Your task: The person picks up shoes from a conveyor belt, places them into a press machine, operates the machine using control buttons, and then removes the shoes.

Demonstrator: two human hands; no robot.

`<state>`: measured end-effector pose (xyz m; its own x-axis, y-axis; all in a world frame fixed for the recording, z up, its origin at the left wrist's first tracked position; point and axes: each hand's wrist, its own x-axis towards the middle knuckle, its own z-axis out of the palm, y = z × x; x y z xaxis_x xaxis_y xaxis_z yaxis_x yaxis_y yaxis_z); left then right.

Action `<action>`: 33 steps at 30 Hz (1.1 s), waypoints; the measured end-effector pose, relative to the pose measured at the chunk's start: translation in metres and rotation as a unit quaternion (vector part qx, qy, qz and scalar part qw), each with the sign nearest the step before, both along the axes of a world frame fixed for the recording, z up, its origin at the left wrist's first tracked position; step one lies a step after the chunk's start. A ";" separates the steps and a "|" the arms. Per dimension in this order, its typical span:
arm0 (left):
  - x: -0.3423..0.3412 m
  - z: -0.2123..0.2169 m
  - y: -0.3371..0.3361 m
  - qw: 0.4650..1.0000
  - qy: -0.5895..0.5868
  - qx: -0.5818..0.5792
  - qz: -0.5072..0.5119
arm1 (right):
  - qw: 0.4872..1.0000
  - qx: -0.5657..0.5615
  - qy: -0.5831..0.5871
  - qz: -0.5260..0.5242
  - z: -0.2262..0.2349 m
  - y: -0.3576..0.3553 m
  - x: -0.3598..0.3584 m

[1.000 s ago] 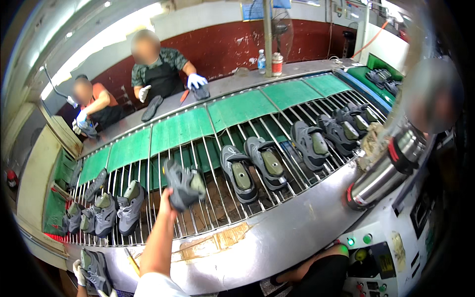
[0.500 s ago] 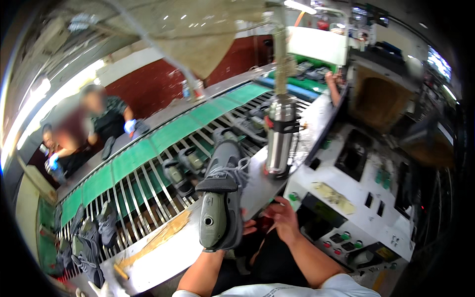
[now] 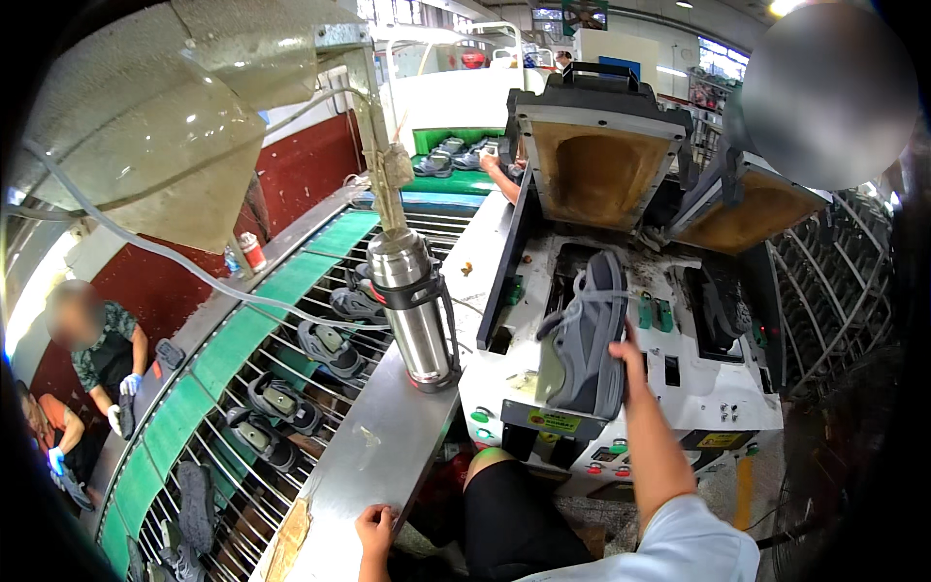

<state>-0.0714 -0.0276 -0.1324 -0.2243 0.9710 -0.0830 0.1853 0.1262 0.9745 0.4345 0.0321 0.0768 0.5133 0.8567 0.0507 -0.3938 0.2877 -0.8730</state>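
The pressing machine (image 3: pixel 621 388) stood behind the raised shoe, its two open moulds partly masked by a blur at top right; beyond the resting hand, a conveyor (image 3: pixel 262 378) carried about six shoes, others too small to count; one steel flask (image 3: pixel 415 310) stood between the hands; the right hand (image 3: pixel 628 361) clamped one grey shoe (image 3: pixel 587 335), fingers hidden behind it; the left hand (image 3: pixel 376 529) lay on the steel ledge (image 3: pixel 373 446), curled, gripping nothing.
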 end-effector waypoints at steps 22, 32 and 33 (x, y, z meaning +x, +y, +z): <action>0.013 0.023 0.002 0.991 0.116 0.004 -0.062 | 0.662 -0.482 -0.565 -0.101 0.028 0.216 0.097; 0.098 0.002 0.021 0.996 -0.082 0.003 0.021 | 0.639 -0.266 -0.693 -0.201 0.026 0.030 0.087; 0.123 0.011 0.026 0.995 -0.099 0.009 0.011 | 0.628 -0.249 -0.701 -0.229 0.025 0.010 0.107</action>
